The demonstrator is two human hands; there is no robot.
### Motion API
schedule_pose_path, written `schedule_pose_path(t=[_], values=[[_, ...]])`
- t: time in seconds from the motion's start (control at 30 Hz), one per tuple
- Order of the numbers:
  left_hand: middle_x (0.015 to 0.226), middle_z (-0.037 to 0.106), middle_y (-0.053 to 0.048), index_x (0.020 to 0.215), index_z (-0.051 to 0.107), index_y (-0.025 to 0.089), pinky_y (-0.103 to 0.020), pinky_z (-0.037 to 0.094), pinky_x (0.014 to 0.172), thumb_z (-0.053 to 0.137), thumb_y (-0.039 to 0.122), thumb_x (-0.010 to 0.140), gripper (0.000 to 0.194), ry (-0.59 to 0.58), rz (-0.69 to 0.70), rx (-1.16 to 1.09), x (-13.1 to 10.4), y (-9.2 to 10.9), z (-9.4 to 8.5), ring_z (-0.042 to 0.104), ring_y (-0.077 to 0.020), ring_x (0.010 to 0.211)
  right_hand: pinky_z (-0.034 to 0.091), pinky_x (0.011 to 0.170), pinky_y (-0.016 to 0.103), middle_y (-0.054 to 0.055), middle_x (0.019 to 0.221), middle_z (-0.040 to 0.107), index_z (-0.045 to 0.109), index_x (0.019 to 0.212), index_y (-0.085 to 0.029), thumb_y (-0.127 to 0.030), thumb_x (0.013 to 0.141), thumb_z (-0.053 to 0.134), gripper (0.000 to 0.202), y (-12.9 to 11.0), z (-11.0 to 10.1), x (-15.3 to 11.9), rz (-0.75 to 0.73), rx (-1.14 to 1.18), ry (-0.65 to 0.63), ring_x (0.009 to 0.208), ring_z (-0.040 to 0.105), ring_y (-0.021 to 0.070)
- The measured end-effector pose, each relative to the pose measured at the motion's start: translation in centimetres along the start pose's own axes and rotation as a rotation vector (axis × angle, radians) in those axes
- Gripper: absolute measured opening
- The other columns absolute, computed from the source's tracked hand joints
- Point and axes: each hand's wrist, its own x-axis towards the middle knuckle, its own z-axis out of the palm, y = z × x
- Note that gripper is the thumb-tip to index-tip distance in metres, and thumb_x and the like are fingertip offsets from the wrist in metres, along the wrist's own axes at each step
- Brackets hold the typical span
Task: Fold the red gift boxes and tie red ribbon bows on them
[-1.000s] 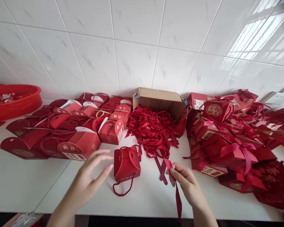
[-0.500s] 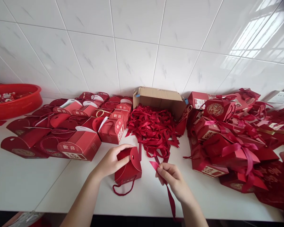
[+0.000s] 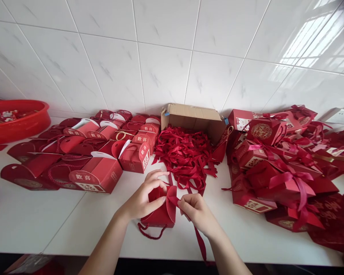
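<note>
A small red box (image 3: 158, 217) with a twisted cord handle stands near the table's front edge. My left hand (image 3: 146, 196) holds its top from the left, thumb on the flap and fingers curled over the far side. In my right hand (image 3: 193, 208) is a dark red ribbon (image 3: 199, 242), pinched between thumb and fingers. The ribbon's end meets the box's top flaps, and its tail hangs down toward the table edge. Just beyond lies a heap of loose red ribbons (image 3: 186, 152).
Behind the heap a cardboard box (image 3: 193, 114) lies on its side. Several red boxes (image 3: 97, 173) stand at the left, beside a red basin (image 3: 20, 126). At the right are several red boxes tied with ribbon bows (image 3: 289, 183). A tiled wall (image 3: 166, 68) rises behind.
My right hand has moved left, bringing the ribbon's end to the box's top. The box has shifted slightly right and its top flaps stand differently. My left hand's fingers have curled over the top.
</note>
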Motion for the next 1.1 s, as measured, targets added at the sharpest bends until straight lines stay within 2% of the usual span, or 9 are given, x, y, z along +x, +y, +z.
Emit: schedule_pose_path(t=[0.17,0.4,0.6,0.67,0.77,0.83,0.87,1.0,1.1], values=[[0.145,0.046,-0.009,0.091,0.059,0.023,-0.050,0.031,0.116,0.056,0.018,0.086,0.008,-0.008,-0.005,-0.020,0.1,0.1,0.2,0.033,-0.0294,0.141,0.020,0.046,0.024,-0.006,0.047,0.031,0.044,0.052,-0.019,-0.031,0.080,0.053,0.032,0.2,-0.4,-0.2,0.021,0.001,0.060,0.046,0.025,0.0074],[0.145,0.046,-0.008,0.093,0.064,0.024,-0.050,0.031,0.116,0.056,0.020,0.086,0.012,-0.019,0.016,-0.013,0.3,-0.1,0.2,0.032,-0.0288,0.141,0.020,0.046,0.024,-0.006,0.048,0.033,0.045,0.053,-0.019,-0.030,0.081,0.051,0.031,-0.3,-0.1,-0.2,0.011,-0.020,0.030,0.046,0.026,0.0072],[0.145,0.048,-0.006,0.079,0.065,0.022,-0.050,0.030,0.116,0.056,0.017,0.084,0.011,-0.013,0.055,0.034,0.3,0.0,0.2,0.031,-0.0293,0.141,0.023,0.047,0.023,-0.007,0.051,0.029,0.036,0.053,-0.019,-0.026,0.083,0.051,0.035,-0.5,0.7,0.5,-0.029,-0.092,0.002,0.049,0.024,0.0069],[0.145,0.049,-0.005,0.075,0.064,0.022,-0.048,0.030,0.116,0.055,0.016,0.084,0.014,-0.011,0.048,0.047,0.3,0.2,0.2,0.032,-0.0283,0.141,0.029,0.050,0.022,-0.005,0.054,0.036,0.041,0.056,-0.019,-0.028,0.086,0.051,0.033,-0.5,0.7,0.6,-0.065,-0.166,0.014,0.051,0.032,0.0082],[0.144,0.049,-0.006,0.075,0.061,0.022,-0.046,0.031,0.116,0.053,0.017,0.086,0.015,0.019,0.031,0.069,0.3,0.5,0.2,0.033,-0.0264,0.141,0.047,0.075,0.030,0.004,0.089,0.062,0.061,0.090,-0.019,-0.036,0.090,0.054,0.018,-0.6,0.5,0.7,-0.211,-0.323,0.185,0.082,0.057,0.0177],[0.144,0.048,-0.006,0.076,0.060,0.022,-0.046,0.030,0.116,0.051,0.019,0.088,0.015,0.050,0.046,0.093,0.3,0.9,0.1,0.031,-0.0257,0.142,0.042,0.100,0.041,0.010,0.125,0.056,0.058,0.119,-0.024,-0.040,0.091,0.056,0.033,-0.8,0.3,0.7,-0.311,-0.401,0.242,0.117,0.052,0.0252],[0.145,0.048,-0.005,0.076,0.059,0.022,-0.046,0.029,0.117,0.051,0.019,0.089,0.016,0.069,0.061,0.105,0.3,1.1,0.1,0.029,-0.0255,0.142,0.038,0.107,0.044,0.011,0.136,0.049,0.056,0.125,-0.026,-0.042,0.092,0.055,0.037,-0.9,0.2,0.8,-0.340,-0.416,0.211,0.128,0.045,0.0266],[0.144,0.046,-0.004,0.079,0.059,0.023,-0.045,0.030,0.115,0.049,0.021,0.092,0.017,0.154,0.106,0.152,0.1,2.3,-0.2,0.032,-0.0246,0.140,0.034,0.113,0.043,0.007,0.144,0.044,0.061,0.119,-0.028,-0.040,0.095,0.053,0.029,-2.0,-0.1,1.2,-0.353,-0.372,-0.013,0.141,0.034,0.0238],[0.140,0.048,-0.006,0.083,0.059,0.023,-0.043,0.033,0.114,0.049,0.020,0.093,0.014,0.201,0.113,0.171,-0.3,2.8,-0.2,0.034,-0.0238,0.137,0.034,0.113,0.041,0.008,0.140,0.049,0.064,0.114,-0.027,-0.037,0.094,0.056,0.024,-3.1,-0.2,1.8,-0.372,-0.364,-0.063,0.140,0.036,0.0228]])
